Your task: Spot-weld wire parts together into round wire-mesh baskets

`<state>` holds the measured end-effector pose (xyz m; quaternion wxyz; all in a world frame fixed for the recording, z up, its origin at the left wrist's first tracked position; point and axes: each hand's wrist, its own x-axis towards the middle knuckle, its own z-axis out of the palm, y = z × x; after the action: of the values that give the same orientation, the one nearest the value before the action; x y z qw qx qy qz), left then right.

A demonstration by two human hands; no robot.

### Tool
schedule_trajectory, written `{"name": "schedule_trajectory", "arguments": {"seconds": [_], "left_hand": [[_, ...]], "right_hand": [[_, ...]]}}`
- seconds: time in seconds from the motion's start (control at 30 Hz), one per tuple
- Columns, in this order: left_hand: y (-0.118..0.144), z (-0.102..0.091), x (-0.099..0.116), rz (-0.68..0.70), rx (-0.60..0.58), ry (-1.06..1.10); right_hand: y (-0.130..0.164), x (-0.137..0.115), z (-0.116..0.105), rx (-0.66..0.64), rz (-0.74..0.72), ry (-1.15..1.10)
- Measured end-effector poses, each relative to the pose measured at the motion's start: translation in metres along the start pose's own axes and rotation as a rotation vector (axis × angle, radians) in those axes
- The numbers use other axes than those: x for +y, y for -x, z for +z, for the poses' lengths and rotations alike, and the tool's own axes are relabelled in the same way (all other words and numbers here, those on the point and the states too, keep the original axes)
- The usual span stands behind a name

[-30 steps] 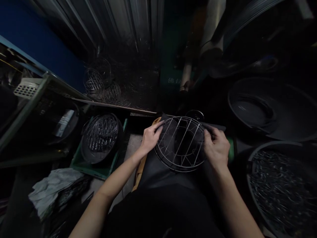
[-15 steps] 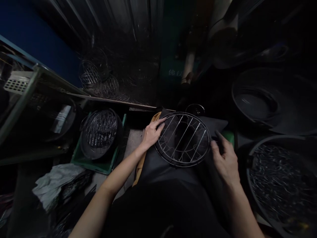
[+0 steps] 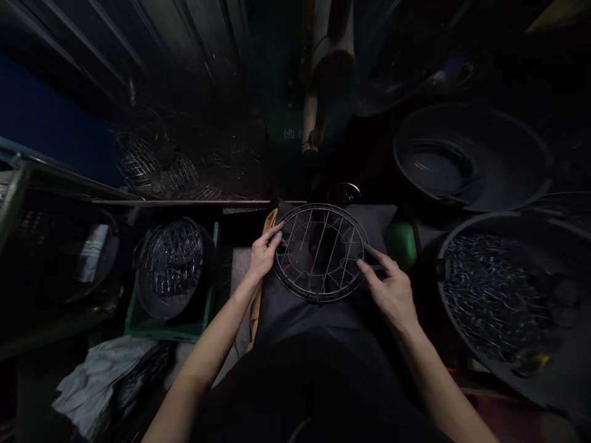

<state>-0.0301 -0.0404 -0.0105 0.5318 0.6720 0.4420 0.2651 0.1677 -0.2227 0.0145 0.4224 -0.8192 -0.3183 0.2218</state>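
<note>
Probably for steadiness, you hold the round wire rack (image 3: 320,251) over the dark cloth (image 3: 300,317) at 2 opposite sides, left hand (image 3: 263,255) and right hand (image 3: 392,290) each partly closed, pinching it.

The right hand (image 3: 391,288) again touches the wire rack (image 3: 320,251).

The camera sits on the person's head and looks forward and down, over their dark clothes (image 3: 305,381). It is close to the left hand (image 3: 262,253), the right hand (image 3: 392,294) and the round wire rack (image 3: 327,250) near the middle. The wide view takes in a green crate (image 3: 184,332) at left and a big tub (image 3: 561,378) at right. The far part, up top, is too dark to see well.
</note>
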Motion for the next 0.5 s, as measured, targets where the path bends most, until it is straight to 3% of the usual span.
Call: {"name": "schedule_trajectory", "arguments": {"seconds": [0.13, 0.2, 0.33, 0.5], "left_hand": [[-0.003, 0.000, -0.004, -0.040, -0.026, 0.064], [-0.003, 0.001, -0.006, -0.063, -0.030, 0.121], [0.001, -0.002, -0.002, -0.078, -0.038, 0.191], [0.016, -0.015, 0.024, 0.015, 0.064, 0.154]], "right_hand": [[0.000, 0.001, -0.001, 0.042, 0.127, 0.074], [-0.003, 0.003, -0.002, -0.017, 0.130, 0.073], [-0.010, 0.001, -0.008, -0.221, 0.055, -0.061], [-0.024, -0.017, -0.027, -0.244, -0.180, -0.116]]}}
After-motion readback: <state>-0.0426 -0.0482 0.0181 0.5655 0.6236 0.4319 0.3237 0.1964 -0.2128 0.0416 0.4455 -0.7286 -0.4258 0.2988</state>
